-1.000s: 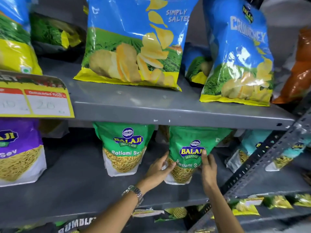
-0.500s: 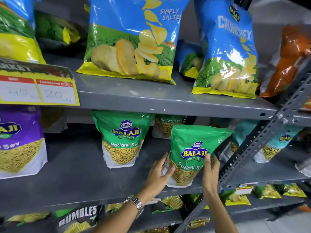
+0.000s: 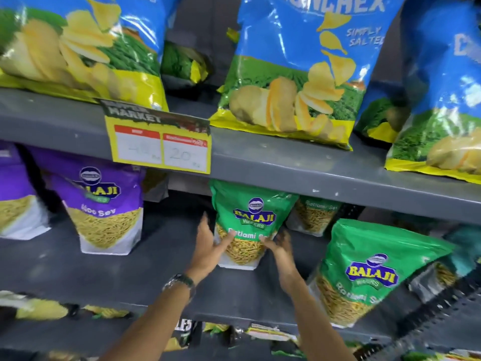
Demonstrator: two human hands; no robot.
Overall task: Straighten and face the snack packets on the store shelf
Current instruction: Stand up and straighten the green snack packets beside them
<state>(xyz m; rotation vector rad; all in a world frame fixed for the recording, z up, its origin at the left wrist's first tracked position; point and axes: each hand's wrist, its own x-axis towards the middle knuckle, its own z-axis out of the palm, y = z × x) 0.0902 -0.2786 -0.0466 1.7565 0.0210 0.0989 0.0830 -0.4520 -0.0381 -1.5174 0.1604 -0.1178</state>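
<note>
A green Balaji Ratlami Sev packet (image 3: 253, 217) stands upright on the grey middle shelf (image 3: 156, 269), facing me. My left hand (image 3: 210, 246) grips its lower left edge, thumb on the front. My right hand (image 3: 279, 247) grips its lower right edge. A second green Ratlami Sev packet (image 3: 364, 269) leans tilted near the shelf's front edge to the right, apart from both hands. A third green packet (image 3: 315, 214) sits further back between them, partly hidden.
Purple Balaji Sev packets (image 3: 104, 212) stand to the left. Blue Crunchex chip bags (image 3: 299, 74) fill the upper shelf (image 3: 286, 165), which carries a yellow price tag (image 3: 161, 149). A teal packet (image 3: 466, 251) and a slotted black upright (image 3: 442, 321) are at right.
Both hands let go of the right green packet, which now leans at the front, and moved left onto the other green packet. My view shifted left.
</note>
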